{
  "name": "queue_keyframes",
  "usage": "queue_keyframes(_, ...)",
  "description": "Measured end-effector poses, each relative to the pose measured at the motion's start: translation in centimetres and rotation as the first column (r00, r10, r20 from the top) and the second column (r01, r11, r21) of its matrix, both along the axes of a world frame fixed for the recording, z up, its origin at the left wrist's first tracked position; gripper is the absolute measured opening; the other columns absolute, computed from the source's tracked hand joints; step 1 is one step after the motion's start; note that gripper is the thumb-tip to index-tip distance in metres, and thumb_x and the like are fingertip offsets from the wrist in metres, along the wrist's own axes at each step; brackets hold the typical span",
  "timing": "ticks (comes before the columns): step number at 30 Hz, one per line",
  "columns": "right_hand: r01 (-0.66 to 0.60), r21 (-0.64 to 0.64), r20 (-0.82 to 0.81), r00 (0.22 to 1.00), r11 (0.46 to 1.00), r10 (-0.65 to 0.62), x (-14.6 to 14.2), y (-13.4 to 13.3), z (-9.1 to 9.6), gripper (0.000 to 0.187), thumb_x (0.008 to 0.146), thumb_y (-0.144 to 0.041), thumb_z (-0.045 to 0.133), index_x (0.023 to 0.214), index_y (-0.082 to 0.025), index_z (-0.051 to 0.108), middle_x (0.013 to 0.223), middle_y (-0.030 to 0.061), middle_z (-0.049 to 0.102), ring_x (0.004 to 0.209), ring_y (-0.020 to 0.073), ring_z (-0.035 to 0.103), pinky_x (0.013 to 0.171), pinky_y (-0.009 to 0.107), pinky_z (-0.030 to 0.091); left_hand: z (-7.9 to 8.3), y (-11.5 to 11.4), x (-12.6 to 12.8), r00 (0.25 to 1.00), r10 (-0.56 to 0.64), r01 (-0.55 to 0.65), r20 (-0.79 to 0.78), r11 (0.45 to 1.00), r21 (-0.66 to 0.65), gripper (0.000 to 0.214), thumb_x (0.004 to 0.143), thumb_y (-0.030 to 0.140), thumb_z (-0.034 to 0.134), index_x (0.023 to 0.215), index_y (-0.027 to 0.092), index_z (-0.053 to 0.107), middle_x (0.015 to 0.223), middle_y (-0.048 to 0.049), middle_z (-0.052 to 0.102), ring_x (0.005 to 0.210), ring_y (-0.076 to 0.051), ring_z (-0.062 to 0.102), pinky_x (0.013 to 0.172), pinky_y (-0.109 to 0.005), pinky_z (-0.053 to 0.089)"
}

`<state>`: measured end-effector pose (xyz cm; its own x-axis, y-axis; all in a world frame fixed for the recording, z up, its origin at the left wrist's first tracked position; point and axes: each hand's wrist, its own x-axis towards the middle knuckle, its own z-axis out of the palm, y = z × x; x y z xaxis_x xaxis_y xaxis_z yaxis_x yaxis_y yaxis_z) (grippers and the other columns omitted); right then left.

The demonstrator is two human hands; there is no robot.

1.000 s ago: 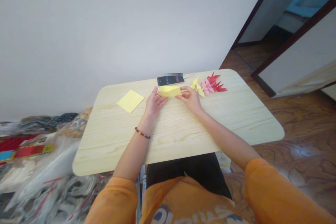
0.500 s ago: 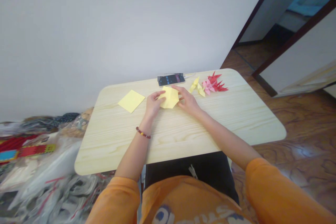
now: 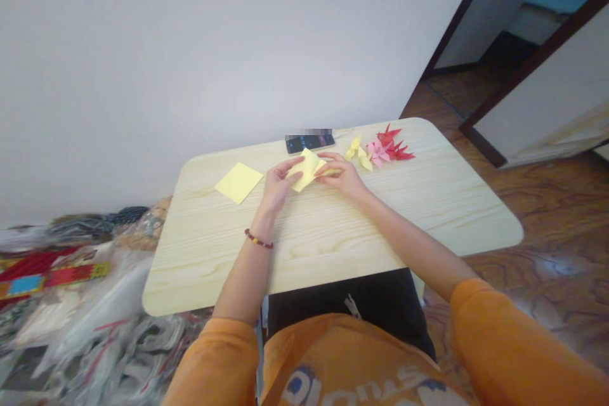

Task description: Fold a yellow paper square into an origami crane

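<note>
A partly folded sheet of yellow origami paper is held between my two hands, over the middle of the table. My left hand pinches its left side, thumb on top. On the right, my right hand has its fingers closed on the paper's other side, where a flap is bent over. The fingers hide parts of both edges. To the left of my left hand lies a stack or sheet of yellow square paper, flat on the table.
The pale wooden table stands against a white wall. A phone lies at its back edge. Folded yellow paper pieces, a pink one and red ones sit at the back right. Plastic bags cover the floor at left.
The yellow paper was spread flatter and wider before; now its right side is bent over and it looks narrower. My right hand's fingers have closed on that side.
</note>
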<state>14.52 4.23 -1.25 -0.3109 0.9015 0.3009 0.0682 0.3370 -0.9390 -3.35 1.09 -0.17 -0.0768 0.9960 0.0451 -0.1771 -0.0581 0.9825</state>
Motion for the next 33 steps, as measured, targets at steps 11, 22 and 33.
queue_keyframes(11, 0.049, -0.302, -0.258, 0.957, 0.952, -0.131, -0.4, 0.3, 0.1, 0.039, 0.045, -0.031, 0.081, 0.066, -0.019, 0.05, 0.088, -0.0004, 0.066, 0.076, 0.0153, 0.064, 0.075, 0.031, 0.053, 0.9, -0.6, 1.9, 0.996, 0.073, -0.071, -0.048, 0.997, 0.036, 0.027, 0.059, 0.032, 0.079, 0.079, 0.018, 0.07, 0.084, -0.0041, 0.071, 0.077, -0.014, 0.064, 0.073, -0.023, 0.048)
queue_keyframes(22, -0.076, -0.441, -0.389, 0.914, 0.894, -0.114, -0.5, 0.0, 0.3, 0.062, 0.049, -0.03, 0.082, 0.103, -0.024, 0.052, 0.081, -0.0002, 0.07, 0.077, 0.0168, 0.068, 0.079, 0.034, 0.053, 0.5, -1.0, 2.4, 0.975, 0.202, -0.197, -0.094, 0.979, 0.06, 0.034, 0.059, 0.028, 0.079, 0.088, 0.019, 0.063, 0.062, 0.0016, 0.066, 0.057, -0.011, 0.06, 0.059, -0.021, 0.046)
queue_keyframes(33, -0.162, -0.497, -0.382, 0.923, 0.852, -0.048, -0.7, -0.6, 0.6, 0.046, 0.047, -0.026, 0.085, 0.089, -0.015, 0.067, 0.088, 0.0073, 0.074, 0.088, 0.0231, 0.069, 0.089, 0.042, 0.053, 1.4, -1.4, 2.6, 0.982, 0.186, -0.185, -0.025, 0.983, 0.015, 0.041, 0.058, 0.019, 0.08, 0.097, 0.025, 0.07, 0.084, -0.0002, 0.068, 0.08, -0.012, 0.063, 0.073, -0.022, 0.048)
